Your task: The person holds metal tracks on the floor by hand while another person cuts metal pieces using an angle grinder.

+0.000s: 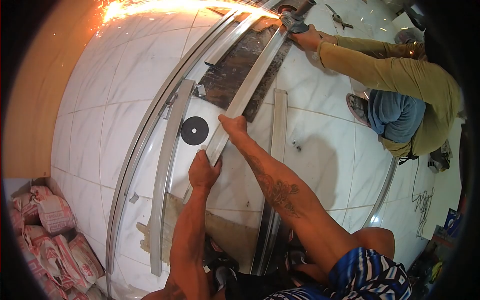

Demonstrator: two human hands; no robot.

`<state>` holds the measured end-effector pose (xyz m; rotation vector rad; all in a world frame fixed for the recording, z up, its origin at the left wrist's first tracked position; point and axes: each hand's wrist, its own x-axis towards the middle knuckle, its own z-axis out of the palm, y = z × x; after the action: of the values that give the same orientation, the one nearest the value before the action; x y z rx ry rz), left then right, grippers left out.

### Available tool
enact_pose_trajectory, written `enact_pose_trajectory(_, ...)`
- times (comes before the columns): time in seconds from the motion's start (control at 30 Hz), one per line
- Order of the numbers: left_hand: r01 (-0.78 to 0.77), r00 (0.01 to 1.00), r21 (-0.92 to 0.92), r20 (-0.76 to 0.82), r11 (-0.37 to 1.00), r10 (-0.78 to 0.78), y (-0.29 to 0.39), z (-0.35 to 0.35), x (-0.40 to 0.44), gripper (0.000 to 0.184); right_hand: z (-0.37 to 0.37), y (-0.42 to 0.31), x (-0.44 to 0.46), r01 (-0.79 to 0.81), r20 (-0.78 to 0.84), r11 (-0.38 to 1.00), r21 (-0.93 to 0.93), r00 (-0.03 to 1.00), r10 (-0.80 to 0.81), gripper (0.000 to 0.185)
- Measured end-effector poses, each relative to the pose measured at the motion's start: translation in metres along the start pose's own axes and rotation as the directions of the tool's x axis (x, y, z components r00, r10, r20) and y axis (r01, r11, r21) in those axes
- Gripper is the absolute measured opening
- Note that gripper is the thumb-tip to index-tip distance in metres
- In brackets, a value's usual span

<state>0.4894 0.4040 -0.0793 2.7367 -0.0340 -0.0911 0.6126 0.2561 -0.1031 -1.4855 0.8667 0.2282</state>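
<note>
Both my hands grip a long metal tube [251,89] that slants away from me over a dark worn board [231,65]. My left hand [204,171] is closed around its near end. Further up, my right hand [233,128] wraps over the same tube. At the tube's far end a co-worker's hands [307,39] hold an angle grinder [294,21], and bright sparks [150,11] stream from it to the left. A black cutting disc [194,131] lies flat on the floor beside my left hand.
More metal tubes [170,180] lie left of me, and another tube [279,125] lies to the right. The co-worker [400,105] crouches at the right. Stacked red-and-white bags [55,215] fill the lower left corner. A cable [423,204] lies at the right.
</note>
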Motion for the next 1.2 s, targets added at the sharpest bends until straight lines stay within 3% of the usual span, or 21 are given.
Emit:
enact_pose_trajectory(0.47, 0.044, 0.997, -0.009, 0.059, 0.999, -0.044, 0.003, -0.005, 0.002, 0.067, 0.002, 0.002, 0.002, -0.003, -0.04, 1.0, -0.03, 0.999, 0.002, 0.057)
enact_pose_trajectory(1.2, -0.011, 1.0, 0.011, -0.005, 1.0, 0.011, -0.001, 0.0, 0.0, 0.065, -0.002, -0.002, -0.004, 0.009, -0.028, 1.0, -0.021, 1.0, -0.009, 0.052)
